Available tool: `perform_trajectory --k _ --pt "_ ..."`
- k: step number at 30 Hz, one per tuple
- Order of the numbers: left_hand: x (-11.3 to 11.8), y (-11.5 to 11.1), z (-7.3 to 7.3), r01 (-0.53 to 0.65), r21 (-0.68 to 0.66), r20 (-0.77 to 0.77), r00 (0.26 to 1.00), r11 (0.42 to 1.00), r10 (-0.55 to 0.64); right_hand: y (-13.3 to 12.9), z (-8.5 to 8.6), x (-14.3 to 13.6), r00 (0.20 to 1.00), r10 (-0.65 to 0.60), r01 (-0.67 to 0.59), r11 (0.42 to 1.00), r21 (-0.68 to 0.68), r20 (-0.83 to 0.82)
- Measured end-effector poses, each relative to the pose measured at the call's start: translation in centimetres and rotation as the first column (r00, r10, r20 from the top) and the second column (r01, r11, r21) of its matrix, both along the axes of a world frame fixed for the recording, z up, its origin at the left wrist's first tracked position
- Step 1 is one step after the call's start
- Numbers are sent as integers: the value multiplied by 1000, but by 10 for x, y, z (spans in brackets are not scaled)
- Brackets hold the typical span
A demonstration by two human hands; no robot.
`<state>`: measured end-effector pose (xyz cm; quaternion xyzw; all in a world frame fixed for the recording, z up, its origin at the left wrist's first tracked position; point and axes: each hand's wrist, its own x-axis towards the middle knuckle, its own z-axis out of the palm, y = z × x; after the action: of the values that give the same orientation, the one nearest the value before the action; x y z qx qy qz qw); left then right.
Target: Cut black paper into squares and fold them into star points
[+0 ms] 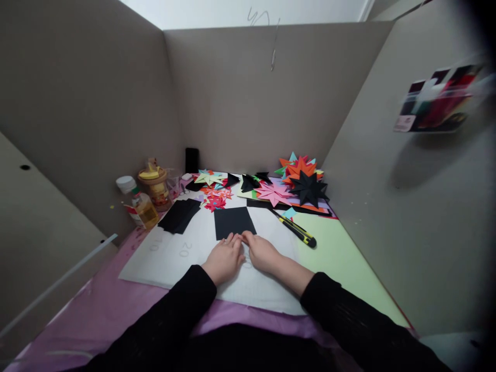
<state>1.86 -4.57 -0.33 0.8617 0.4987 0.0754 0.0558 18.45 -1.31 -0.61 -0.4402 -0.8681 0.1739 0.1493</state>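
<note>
A black paper square [234, 222] lies on the white sheet [155, 263] in front of me. My left hand [225, 258] rests at its near edge, fingers close together. Beside it, almost touching, my right hand [261, 251] has its fingertips at the same edge. Whether either hand pinches the paper is hidden by the fingers. A stack of black paper [180, 215] lies to the left. To the right is a yellow and black cutter knife [296, 230], slanting across the sheet.
Folded paper stars, pink [273, 192], orange and black [309, 188], lie at the back. Bottles [144, 206] and a brown pot [156, 188] stand at the back left. A black phone-like object [191, 160] leans on the back panel. Grey panels enclose the table.
</note>
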Motion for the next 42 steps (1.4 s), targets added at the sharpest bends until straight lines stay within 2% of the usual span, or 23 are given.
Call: perform_trajectory --k 8,14,20,25,29,32,35,37,39,42 --pt "-5 1 2 59 8 -34 998 998 -58 -7 5 -15 989 39 -49 996 70 141" --pt "-7 -1 9 47 38 -78 996 998 -44 -8 7 -12 987 33 -46 996 82 155" --pt "-25 -10 11 -63 51 -103 992 997 68 -2 6 11 989 -82 77 996 49 121" --pt "-33 -12 13 -49 29 -113 992 998 52 -2 5 19 982 -170 170 985 6 83" --pt "-36 -12 16 -49 26 -131 990 998 52 3 13 26 973 -223 224 974 -21 61" --pt "-37 -2 23 -84 17 -146 986 996 86 19 26 48 961 -266 269 962 -34 80" --pt "-36 19 33 -152 23 -146 977 988 153 38 35 82 898 -415 420 907 -3 145" --pt "-31 35 39 -183 55 -117 975 982 188 46 33 102 843 -503 507 861 29 191" --pt "-24 49 40 -199 99 -65 976 975 206 49 28 113 813 -535 540 840 50 230" --pt "-11 61 31 -241 160 23 971 957 240 46 19 115 799 -541 535 839 102 263"
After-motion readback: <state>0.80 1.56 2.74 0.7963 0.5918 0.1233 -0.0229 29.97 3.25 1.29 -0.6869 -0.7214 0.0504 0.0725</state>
